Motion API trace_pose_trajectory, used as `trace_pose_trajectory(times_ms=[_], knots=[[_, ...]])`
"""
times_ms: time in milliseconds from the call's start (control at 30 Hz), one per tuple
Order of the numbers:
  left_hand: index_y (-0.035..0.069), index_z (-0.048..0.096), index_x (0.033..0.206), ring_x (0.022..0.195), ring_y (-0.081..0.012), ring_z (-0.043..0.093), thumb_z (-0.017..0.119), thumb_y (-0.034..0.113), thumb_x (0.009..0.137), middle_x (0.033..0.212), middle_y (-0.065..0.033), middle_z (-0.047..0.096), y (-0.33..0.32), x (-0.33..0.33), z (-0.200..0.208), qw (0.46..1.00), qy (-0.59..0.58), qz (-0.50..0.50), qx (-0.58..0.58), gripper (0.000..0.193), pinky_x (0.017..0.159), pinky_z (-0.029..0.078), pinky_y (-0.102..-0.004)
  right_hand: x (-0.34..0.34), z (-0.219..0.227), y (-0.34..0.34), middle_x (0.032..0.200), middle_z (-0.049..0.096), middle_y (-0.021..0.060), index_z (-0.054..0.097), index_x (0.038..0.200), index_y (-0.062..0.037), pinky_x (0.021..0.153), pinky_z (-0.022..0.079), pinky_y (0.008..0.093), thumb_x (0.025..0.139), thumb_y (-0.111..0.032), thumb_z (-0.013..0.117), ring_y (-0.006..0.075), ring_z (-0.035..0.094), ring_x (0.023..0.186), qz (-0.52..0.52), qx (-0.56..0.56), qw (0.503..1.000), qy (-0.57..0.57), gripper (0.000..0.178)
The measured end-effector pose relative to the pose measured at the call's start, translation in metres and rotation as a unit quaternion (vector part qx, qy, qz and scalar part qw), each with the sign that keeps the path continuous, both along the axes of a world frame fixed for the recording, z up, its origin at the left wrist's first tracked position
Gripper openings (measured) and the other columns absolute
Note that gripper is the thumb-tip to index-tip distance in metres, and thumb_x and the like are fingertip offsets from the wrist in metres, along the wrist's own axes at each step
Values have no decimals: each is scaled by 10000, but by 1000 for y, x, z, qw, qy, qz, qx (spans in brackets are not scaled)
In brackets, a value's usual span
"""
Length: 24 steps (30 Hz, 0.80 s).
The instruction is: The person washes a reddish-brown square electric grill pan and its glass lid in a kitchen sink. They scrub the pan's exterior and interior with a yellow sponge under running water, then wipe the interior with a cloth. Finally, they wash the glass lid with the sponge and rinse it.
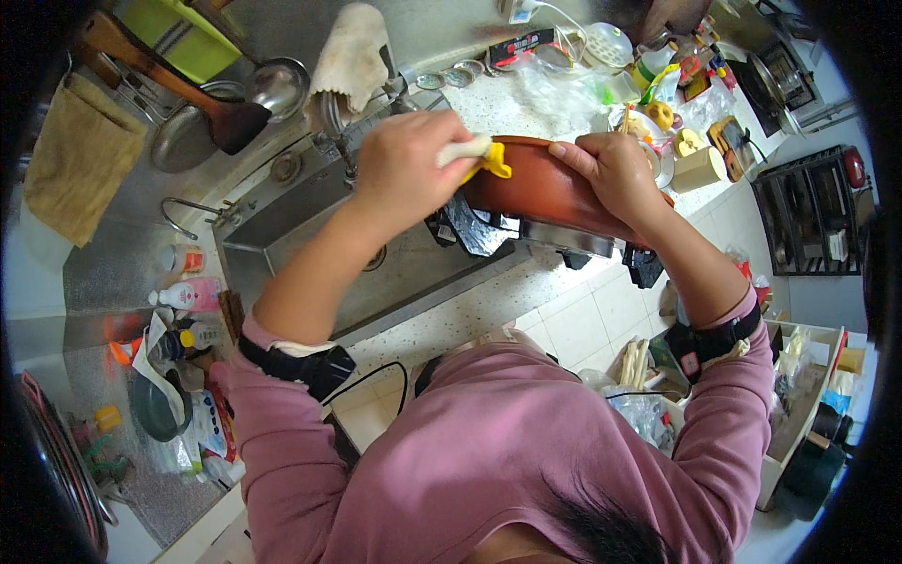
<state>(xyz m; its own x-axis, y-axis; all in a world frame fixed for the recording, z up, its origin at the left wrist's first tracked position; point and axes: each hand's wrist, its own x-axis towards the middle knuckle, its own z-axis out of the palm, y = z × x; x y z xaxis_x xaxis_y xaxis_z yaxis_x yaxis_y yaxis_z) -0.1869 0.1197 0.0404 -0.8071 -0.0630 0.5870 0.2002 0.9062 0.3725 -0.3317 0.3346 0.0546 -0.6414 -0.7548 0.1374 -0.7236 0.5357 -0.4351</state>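
My right hand (618, 174) grips the rim of a reddish-brown round pan (545, 183), thumb on its near side. The pan is tilted up on edge beside the sink (329, 249), so its inside is hidden from me. In my left hand (409, 160), closed at the pan's left end, is a white-handled tool (467, 150) with a yellow end (497, 162); its exact kind is unclear. The yellow part is against or just in front of the pan's edge. Shiny dark and metal parts (479, 226) show below the pan.
A faucet (336, 132) draped with a pale cloth stands behind the sink. Ladles and a wooden spatula (225, 113) hang at upper left. Bottles (197, 293) line the left counter. Food and bags (658, 113) crowd the right counter, near an open drawer (803, 395).
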Motion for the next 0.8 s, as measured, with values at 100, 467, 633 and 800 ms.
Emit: trace_pose_trajectory(times_ms=[100, 467, 633, 800], knots=[[97, 617, 821, 730, -288, 632, 779, 176, 690, 760, -71, 645, 11, -14, -5, 999, 1, 21, 30, 223, 613, 479, -375, -2, -2, -7, 643, 596, 213, 666, 718, 3, 604, 462, 453, 879, -511, 568, 401, 588, 624, -10, 15, 1000, -13, 547], [97, 645, 899, 741, -313, 669, 762, 209, 752, 802, -121, 681, 15, -22, 12, 969, 153, 44, 192, 219, 645, 524, -371, -2, 7, -14, 808, 647, 223, 672, 949, 0, 721, 476, 402, 947, -370, 518, 350, 611, 730, -11, -58, 989, -138, 401], [100, 597, 966, 758, -351, 644, 705, 221, 787, 821, -136, 664, 32, -40, 9, 989, 82, 106, 56, 242, 654, 496, -441, 0, 4, -31, 837, 668, 163, 655, 989, 28, 749, 469, 364, 946, -281, 498, 237, 619, 786, -76, -129, 960, -238, 350], [97, 593, 964, 896, -278, 626, 702, 141, 741, 909, -74, 664, 62, -39, -7, 986, 159, 46, 37, 252, 761, 435, -406, 2, -6, -35, 901, 668, 124, 646, 1033, 45, 727, 472, 328, 931, -216, 496, 204, 609, 792, -84, -233, 899, -361, 318]])
